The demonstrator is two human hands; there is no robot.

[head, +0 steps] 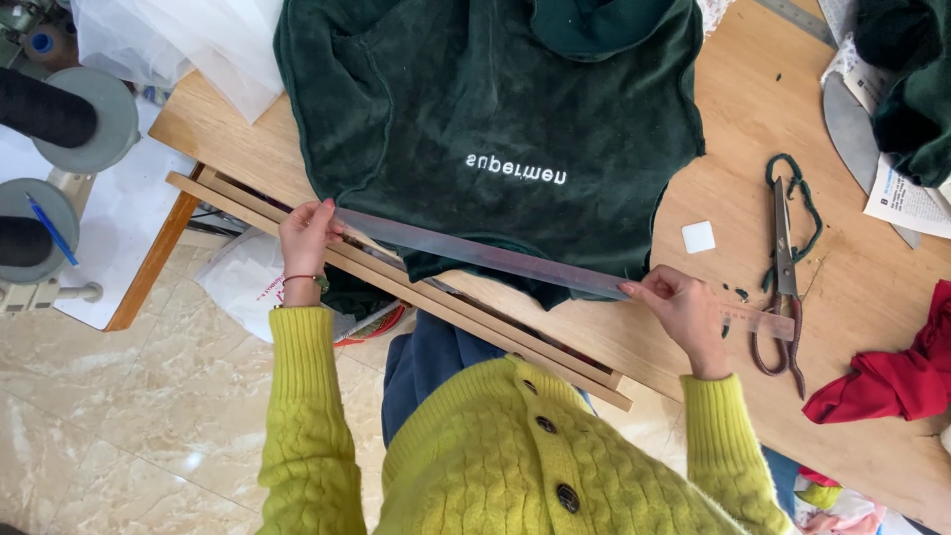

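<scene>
Ruler (pixel 515 260), a long clear strip, is lying slantwise across the lower part of a dark green velvety garment (pixel 495 119) that is spread flat on the wooden table (pixel 733 129). It is running from the left, where the left hand (pixel 305 238) is pinching its end between thumb and fingers just over the table's near edge, to the right, where the right hand (pixel 684 312) is pressing down on it with curled fingers, the thumb on top. Past that hand the ruler's far end is resting on bare wood.

As a judgement, the work is sitting at the measuring or lining-up stage: the garment is already laid out and smoothed and the ruler placed across its hem, while no chalk line or cut is showing along the ruler's edge, so any marking or trimming appears to be undone.

Further out, scissors (pixel 783 277) with a dark cord looped through the handle are lying untouched near the right hand, and a small white square of chalk (pixel 698 237) is lying between them and the garment. Red cloth (pixel 892 381) is bunching at the table's right edge, more dark green fabric (pixel 911 89) at the upper right. No container with visible contents is showing; a whitish bag (pixel 243 282) is hanging below the table at the left, its contents hidden.
</scene>
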